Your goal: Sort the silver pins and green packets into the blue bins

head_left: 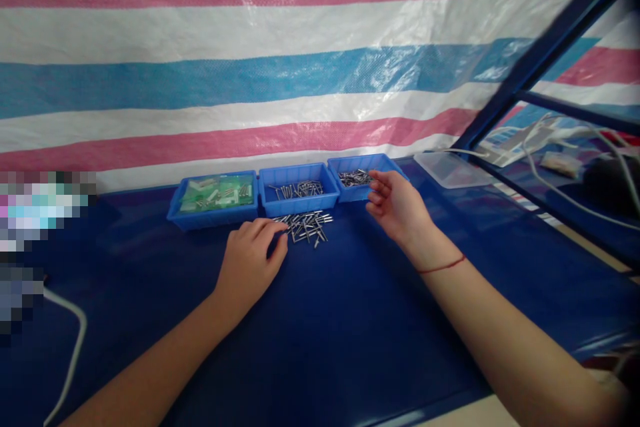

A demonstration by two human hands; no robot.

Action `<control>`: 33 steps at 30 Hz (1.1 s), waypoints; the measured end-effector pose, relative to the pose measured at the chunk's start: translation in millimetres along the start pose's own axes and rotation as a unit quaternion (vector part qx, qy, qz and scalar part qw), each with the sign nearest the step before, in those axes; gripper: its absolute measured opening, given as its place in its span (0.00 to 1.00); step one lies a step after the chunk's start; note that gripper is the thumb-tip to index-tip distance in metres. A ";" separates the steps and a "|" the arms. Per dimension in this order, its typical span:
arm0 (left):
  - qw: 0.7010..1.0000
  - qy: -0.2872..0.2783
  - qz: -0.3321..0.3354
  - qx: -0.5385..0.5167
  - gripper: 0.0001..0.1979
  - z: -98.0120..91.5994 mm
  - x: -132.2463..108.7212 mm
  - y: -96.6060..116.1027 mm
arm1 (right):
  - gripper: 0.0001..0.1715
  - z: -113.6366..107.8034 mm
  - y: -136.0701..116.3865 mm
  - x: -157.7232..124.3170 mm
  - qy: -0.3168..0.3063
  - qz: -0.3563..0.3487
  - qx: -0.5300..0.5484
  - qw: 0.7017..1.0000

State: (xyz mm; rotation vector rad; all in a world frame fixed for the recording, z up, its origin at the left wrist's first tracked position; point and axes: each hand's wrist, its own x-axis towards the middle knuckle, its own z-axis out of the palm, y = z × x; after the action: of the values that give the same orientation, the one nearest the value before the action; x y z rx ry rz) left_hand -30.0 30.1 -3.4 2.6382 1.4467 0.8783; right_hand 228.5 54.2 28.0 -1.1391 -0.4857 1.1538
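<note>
A loose pile of thin silver metal pins, like blind rivets (307, 223), lies on the dark blue tabletop (320, 333). My left hand (253, 257) rests at the pile's left side, fingertips at the pins, with a gap between thumb and forefinger. Beside the right blue bin (357, 196), my right hand (397, 203) is raised with its fingers loosely bent and apart; no pin shows in it. That bin holds small metal pins (355, 178). More pins (300, 189) lie in the middle blue bin (300, 203), directly behind the pile.
The left blue bin (215, 219) contains green plastic with small metal pieces. A clear plastic lid (450, 171) lies right of the bins. A blue metal frame (530, 73) rises at the right, and a white cable (80, 327) crosses the left side. Striped sheeting (250, 80) hangs behind.
</note>
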 end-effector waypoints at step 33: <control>0.884 0.025 -0.181 -0.430 0.07 4.0 -7.2 21.7 | 0.05 32.3 69.8 -69.8 -0.280 -0.313 -0.302 0.856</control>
State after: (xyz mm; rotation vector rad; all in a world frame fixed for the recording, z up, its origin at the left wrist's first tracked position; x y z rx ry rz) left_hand -14.3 13.0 -4.4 1.6467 1.1120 1.1789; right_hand 143.7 4.2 -5.0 -1.0121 -1.6380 0.7340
